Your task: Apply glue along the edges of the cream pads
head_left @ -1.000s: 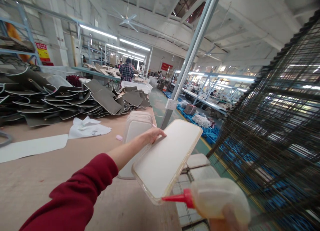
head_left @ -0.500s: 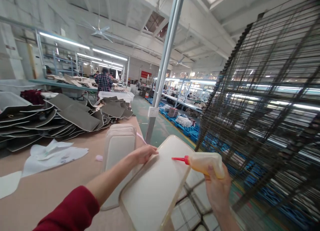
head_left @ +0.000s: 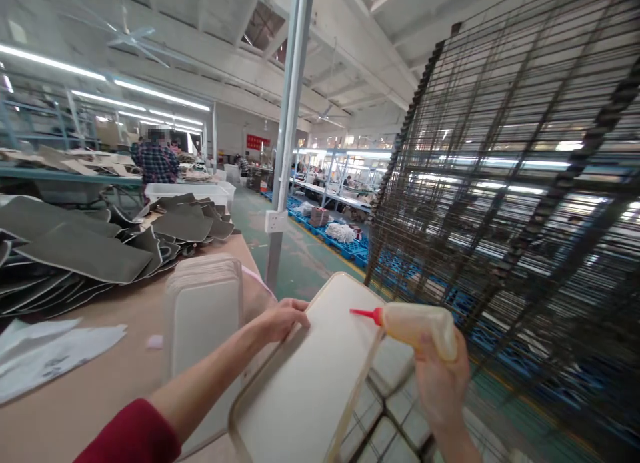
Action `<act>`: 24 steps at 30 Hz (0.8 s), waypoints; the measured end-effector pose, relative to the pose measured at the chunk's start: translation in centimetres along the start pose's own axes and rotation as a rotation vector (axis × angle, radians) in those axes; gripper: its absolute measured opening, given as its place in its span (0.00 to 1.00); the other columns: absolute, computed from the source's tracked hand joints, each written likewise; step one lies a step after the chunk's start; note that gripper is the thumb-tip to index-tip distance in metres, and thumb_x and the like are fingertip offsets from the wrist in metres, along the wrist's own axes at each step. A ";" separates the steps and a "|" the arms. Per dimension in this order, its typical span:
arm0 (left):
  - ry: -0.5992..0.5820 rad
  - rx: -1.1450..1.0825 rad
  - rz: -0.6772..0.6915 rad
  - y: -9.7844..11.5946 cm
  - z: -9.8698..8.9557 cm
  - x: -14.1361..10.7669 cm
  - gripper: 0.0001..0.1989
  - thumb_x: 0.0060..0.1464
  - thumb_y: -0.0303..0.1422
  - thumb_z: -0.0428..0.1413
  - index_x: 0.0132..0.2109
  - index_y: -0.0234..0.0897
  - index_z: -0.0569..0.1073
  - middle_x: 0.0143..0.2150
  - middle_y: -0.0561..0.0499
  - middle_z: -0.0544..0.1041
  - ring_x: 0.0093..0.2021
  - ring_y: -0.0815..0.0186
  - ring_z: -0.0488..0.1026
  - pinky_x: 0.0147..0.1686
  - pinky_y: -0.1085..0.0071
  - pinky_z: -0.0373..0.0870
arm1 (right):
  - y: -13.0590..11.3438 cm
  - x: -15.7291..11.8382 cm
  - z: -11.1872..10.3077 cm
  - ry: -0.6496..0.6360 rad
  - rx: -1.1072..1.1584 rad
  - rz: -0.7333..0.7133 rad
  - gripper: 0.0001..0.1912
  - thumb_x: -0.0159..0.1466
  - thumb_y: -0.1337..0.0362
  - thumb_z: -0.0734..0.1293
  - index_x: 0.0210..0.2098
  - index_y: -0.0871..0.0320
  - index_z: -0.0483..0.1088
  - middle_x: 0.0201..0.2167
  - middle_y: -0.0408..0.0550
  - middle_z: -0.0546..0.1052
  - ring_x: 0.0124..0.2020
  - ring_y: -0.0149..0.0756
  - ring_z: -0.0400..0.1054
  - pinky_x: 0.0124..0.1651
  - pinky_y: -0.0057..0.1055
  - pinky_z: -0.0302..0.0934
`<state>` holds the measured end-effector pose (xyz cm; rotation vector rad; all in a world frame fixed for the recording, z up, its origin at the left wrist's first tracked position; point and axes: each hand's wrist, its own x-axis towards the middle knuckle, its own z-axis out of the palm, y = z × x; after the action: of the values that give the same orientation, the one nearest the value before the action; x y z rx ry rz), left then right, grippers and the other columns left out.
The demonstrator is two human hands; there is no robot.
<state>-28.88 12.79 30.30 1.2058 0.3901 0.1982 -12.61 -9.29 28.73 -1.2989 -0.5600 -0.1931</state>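
Note:
My left hand (head_left: 281, 318) is closed on the left edge of a white rounded panel (head_left: 307, 369), which is tilted and has a yellowish rim. In my right hand (head_left: 443, 376) is a squeeze bottle (head_left: 415, 324) of amber liquid, lying nearly level over the panel's right side. Its red nozzle points left above the panel; whether the tip touches the surface I cannot tell. Left of the panel, a stack of similar white panels (head_left: 205, 329) rests on the brown table (head_left: 125, 383). Below the bottle, more pale pieces lie on a wire rack (head_left: 385, 409).
Dark grey sheet pieces (head_left: 95, 249) are heaped at the table's left, with white paper (head_left: 60, 356) in front. A metal post (head_left: 287, 136) with a socket box rises beyond the table. A tall wire rack (head_left: 490, 176) leans at the right. A person in a checked shirt (head_left: 156, 161) stands far off.
The view has swung to the right, so the background sits further left. The bottle and panel stay in my hands in nearly the same positions.

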 end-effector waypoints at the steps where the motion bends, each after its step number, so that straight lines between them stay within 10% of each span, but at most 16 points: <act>1: 0.004 -0.002 -0.002 0.0 0.3 0.2 0.21 0.27 0.22 0.53 0.35 0.31 0.77 0.23 0.51 0.78 0.25 0.62 0.75 0.27 0.70 0.73 | 0.0 0.0 -0.5 -0.025 -0.011 0.021 0.34 0.48 0.49 0.71 0.50 0.58 0.63 0.42 0.51 0.72 0.41 0.42 0.67 0.41 0.36 0.64; 8: 0.002 -0.017 0.009 -0.8 3.1 2.6 0.23 0.28 0.22 0.53 0.38 0.31 0.77 0.24 0.51 0.78 0.26 0.62 0.76 0.28 0.69 0.73 | 0.3 -0.1 -5.5 0.094 -0.037 0.058 0.34 0.50 0.48 0.69 0.51 0.57 0.61 0.43 0.51 0.71 0.40 0.39 0.66 0.41 0.35 0.62; 15: -0.126 0.034 -0.005 -2.6 11.6 5.9 0.23 0.29 0.22 0.53 0.39 0.31 0.76 0.26 0.51 0.79 0.27 0.63 0.76 0.28 0.71 0.72 | -0.7 3.6 -10.6 0.053 -0.031 0.058 0.38 0.45 0.50 0.73 0.51 0.59 0.63 0.46 0.52 0.71 0.45 0.41 0.65 0.46 0.36 0.61; 21: -0.125 0.084 -0.050 -5.0 18.3 10.2 0.21 0.28 0.22 0.54 0.37 0.31 0.76 0.25 0.51 0.78 0.25 0.64 0.74 0.28 0.71 0.72 | -0.1 4.7 -18.4 0.016 -0.028 0.131 0.35 0.36 0.56 0.78 0.42 0.61 0.70 0.36 0.51 0.76 0.36 0.43 0.69 0.36 0.35 0.65; 24: -0.090 0.116 -0.020 -6.9 19.4 13.0 0.19 0.28 0.23 0.54 0.35 0.32 0.76 0.24 0.53 0.77 0.25 0.65 0.73 0.27 0.73 0.70 | 0.0 5.7 -23.8 0.210 0.019 0.106 0.28 0.49 0.51 0.72 0.45 0.59 0.67 0.38 0.48 0.75 0.37 0.38 0.69 0.38 0.33 0.65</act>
<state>-9.69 -1.89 27.25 1.3196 0.3386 0.1052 -1.05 -30.86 27.76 -1.2684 -0.3125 -0.2326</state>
